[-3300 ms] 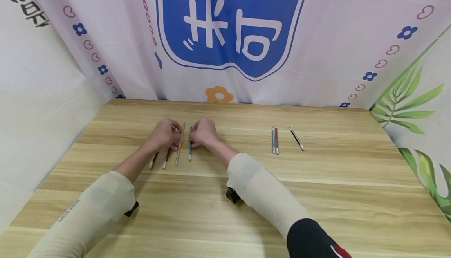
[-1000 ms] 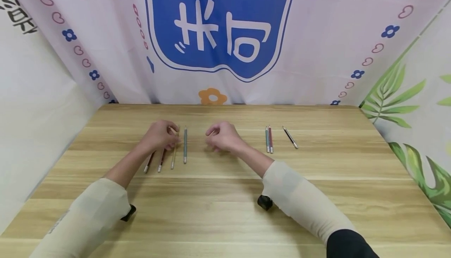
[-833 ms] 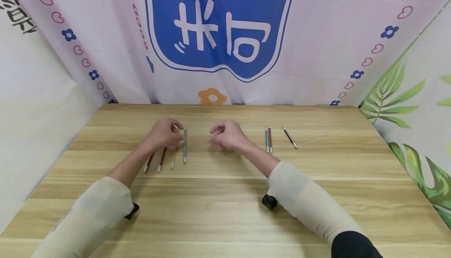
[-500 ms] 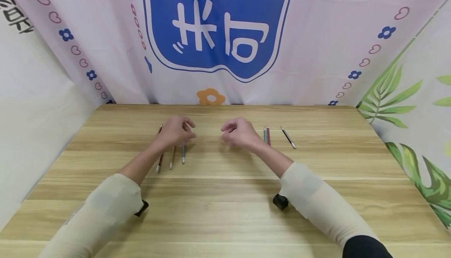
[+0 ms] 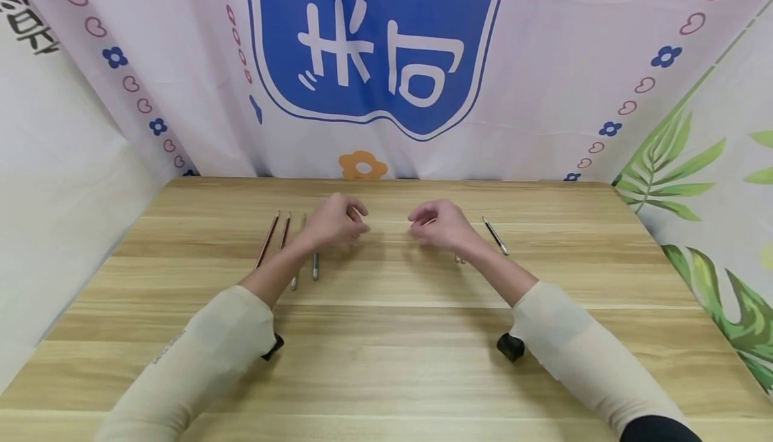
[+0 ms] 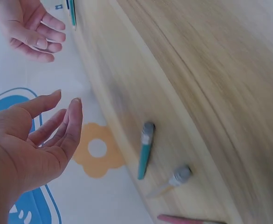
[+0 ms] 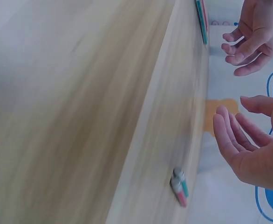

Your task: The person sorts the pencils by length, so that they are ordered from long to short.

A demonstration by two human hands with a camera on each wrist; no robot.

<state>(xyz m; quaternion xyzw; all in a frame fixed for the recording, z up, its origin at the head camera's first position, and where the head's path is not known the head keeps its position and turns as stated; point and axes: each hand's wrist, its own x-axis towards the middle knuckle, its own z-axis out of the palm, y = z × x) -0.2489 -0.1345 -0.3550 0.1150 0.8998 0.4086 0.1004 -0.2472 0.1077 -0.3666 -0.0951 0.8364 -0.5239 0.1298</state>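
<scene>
My left hand hovers above the table just right of the left pencils, fingers loosely bent around nothing. A teal pencil and a yellow pencil lie partly hidden beneath it and its forearm. Two dark red pencils, the outer one slanted and the inner one more upright, lie farther left. Facing it across a gap, my right hand is also raised and holds nothing. Its wrist covers most of a teal and red pencil pair. A black pencil lies to its right.
The wood-grain table ends at a hanging printed cloth behind the hands. White sheeting borders the left side, and a leaf-patterned sheet the right. Dark wrist devices sit under both sleeves.
Earlier the right hand touched the teal pencil on the left; it has since moved right to the pair. The left hand has left the yellow pencil and shifted right past the teal one.
</scene>
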